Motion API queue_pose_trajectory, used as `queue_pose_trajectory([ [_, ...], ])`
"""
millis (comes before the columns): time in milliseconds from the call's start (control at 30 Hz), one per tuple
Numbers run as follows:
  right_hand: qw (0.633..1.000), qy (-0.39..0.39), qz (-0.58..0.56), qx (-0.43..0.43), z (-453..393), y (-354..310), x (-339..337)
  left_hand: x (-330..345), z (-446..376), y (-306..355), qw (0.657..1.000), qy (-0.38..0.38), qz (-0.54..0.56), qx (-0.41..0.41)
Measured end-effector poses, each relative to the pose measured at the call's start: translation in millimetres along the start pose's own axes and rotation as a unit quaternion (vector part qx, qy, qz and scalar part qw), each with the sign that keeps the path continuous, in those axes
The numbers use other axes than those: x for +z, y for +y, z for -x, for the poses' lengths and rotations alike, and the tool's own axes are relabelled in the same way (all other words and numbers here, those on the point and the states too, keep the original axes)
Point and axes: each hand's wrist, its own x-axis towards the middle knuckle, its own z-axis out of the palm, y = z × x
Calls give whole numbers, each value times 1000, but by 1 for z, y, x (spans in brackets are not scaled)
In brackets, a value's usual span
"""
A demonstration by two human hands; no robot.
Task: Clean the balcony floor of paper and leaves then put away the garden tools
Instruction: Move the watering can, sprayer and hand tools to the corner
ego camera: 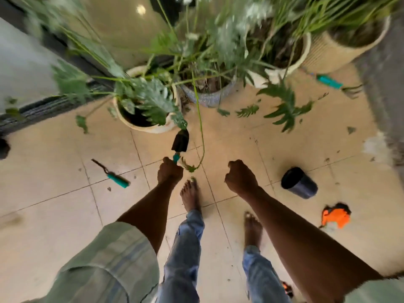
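Note:
My left hand (170, 171) grips the teal handle of a black-bladed trowel (181, 141), blade pointing away toward the pots, and also seems to hold a green leaf stem (201, 136). My right hand (240, 178) is curled into a fist with nothing visible in it. A teal-handled garden tool (113, 176) lies on the tiles to the left. Another teal-handled tool (330, 82) lies at the far right near the pots. Green leaves (248, 110) lie scattered on the floor in front of the pots.
Several potted plants (144, 114) crowd the far side. A dark blue pot (299, 183) lies tipped on the tiles at right. An orange and black item (335, 216) sits further right. My bare feet (190, 194) stand mid-floor. A sliding door track (43, 106) runs along the left.

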Motion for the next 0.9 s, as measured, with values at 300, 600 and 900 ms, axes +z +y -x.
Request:
queue_pose_trajectory([
  [300, 996, -13, 53, -71, 207, -37, -113, -73, 256, -10, 965, -51, 237, -96],
  [600, 981, -35, 137, -132, 342, -74, -131, -112, 418, -65, 895, -48, 421, -140],
  [900, 917, -75, 300, -251, 398, -184, -86, -140, 456, -181, 810, -27, 555, -187],
])
